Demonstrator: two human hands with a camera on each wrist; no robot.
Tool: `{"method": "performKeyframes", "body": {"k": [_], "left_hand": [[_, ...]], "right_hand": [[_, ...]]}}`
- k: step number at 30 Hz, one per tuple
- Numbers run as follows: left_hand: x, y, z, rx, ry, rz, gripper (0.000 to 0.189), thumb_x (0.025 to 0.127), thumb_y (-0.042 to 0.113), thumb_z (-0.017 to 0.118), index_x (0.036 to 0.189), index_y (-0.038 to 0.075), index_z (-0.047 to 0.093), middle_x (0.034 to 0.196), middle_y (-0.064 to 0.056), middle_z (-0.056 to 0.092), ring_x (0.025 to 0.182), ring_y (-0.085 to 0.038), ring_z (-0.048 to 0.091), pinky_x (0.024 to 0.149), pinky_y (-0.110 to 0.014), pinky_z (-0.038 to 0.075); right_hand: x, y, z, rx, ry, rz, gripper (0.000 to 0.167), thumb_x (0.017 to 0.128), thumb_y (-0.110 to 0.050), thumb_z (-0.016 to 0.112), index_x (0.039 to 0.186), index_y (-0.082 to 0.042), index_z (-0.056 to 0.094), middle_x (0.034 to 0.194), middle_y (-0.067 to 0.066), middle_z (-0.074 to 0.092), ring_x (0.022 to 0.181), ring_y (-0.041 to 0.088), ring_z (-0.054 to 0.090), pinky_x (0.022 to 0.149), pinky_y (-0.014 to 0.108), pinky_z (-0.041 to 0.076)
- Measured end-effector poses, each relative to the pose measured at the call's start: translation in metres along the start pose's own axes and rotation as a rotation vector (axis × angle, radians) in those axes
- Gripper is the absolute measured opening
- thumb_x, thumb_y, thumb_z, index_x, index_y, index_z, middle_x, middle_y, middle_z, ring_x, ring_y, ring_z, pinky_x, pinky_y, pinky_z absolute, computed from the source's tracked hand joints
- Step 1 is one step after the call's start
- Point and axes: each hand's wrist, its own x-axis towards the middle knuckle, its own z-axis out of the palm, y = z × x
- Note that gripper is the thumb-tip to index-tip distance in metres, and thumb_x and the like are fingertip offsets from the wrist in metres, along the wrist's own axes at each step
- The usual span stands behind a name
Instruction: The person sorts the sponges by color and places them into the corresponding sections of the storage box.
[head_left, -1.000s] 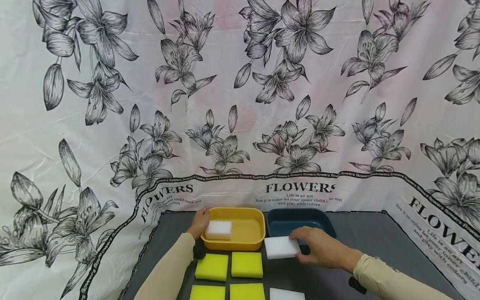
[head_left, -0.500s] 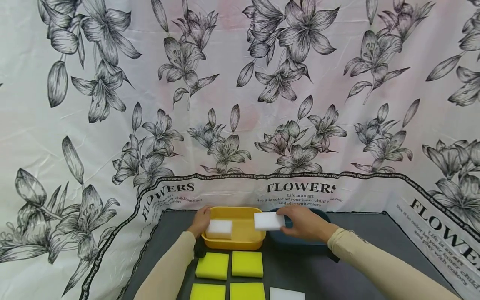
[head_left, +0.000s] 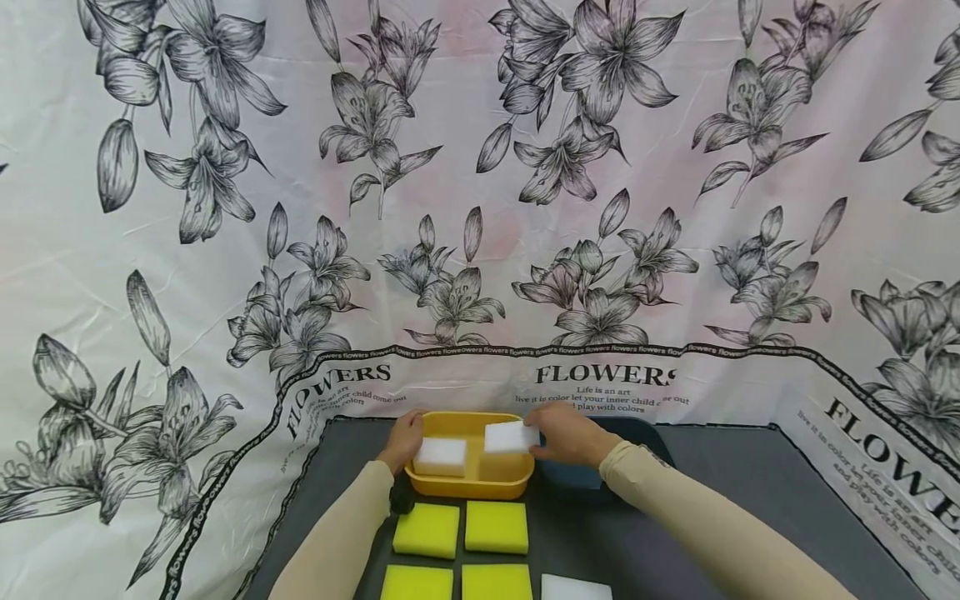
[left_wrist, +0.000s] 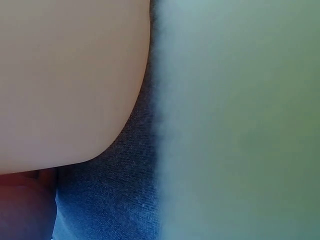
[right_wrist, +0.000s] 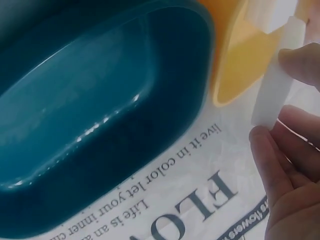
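Observation:
My right hand (head_left: 567, 433) pinches a white sponge block (head_left: 510, 438) between thumb and fingers, over the right half of a yellow tub (head_left: 469, 489). In the right wrist view the thumb presses one face of this sponge (right_wrist: 280, 80) and the fingertips hold the other side and lower edge. A second white sponge (head_left: 440, 456) lies inside the tub at its left. At the tub's left end my left hand (head_left: 403, 440) grips the rim. The left wrist view shows only close, blurred surfaces and part of a hand (left_wrist: 25, 210) at the lower left.
Right beside the yellow tub stands a dark blue tub (right_wrist: 110, 105), partly behind the right arm. Several yellow sponges (head_left: 497, 527) lie in rows in front, with a white sponge (head_left: 576, 588) at the near edge. A flower-printed curtain (head_left: 450, 383) hangs behind the grey table (head_left: 735, 500).
My right hand has lifted the white sponge from in front of the blue tub and carried it up and left over the yellow tub. The left hand stays at the rim.

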Motion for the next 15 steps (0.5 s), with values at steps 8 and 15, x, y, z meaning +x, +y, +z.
{"method": "performKeyframes", "body": {"k": [8, 15], "left_hand": [[-0.004, 0.004, 0.001, 0.026, 0.012, 0.017, 0.046, 0.12, 0.026, 0.034, 0.146, 0.002, 0.064, 0.141, -0.023, 0.066, 0.125, -0.038, 0.065, 0.108, -0.057, 0.053], [0.005, -0.006, 0.001, 0.013, 0.02, -0.003, 0.045, 0.12, 0.026, 0.035, 0.147, 0.003, 0.064, 0.143, -0.023, 0.065, 0.126, -0.039, 0.065, 0.109, -0.058, 0.053]], "right_hand": [[0.022, 0.0, 0.029, 0.074, -0.078, 0.078, 0.024, 0.092, -0.017, 0.09, 0.113, -0.008, 0.081, 0.104, 0.003, 0.08, 0.087, 0.013, 0.068, 0.084, 0.037, 0.063], [0.033, -0.005, 0.044, 0.056, -0.122, 0.119, 0.023, 0.091, -0.018, 0.092, 0.109, -0.008, 0.083, 0.098, 0.0, 0.079, 0.081, 0.01, 0.063, 0.082, 0.034, 0.062]]}}
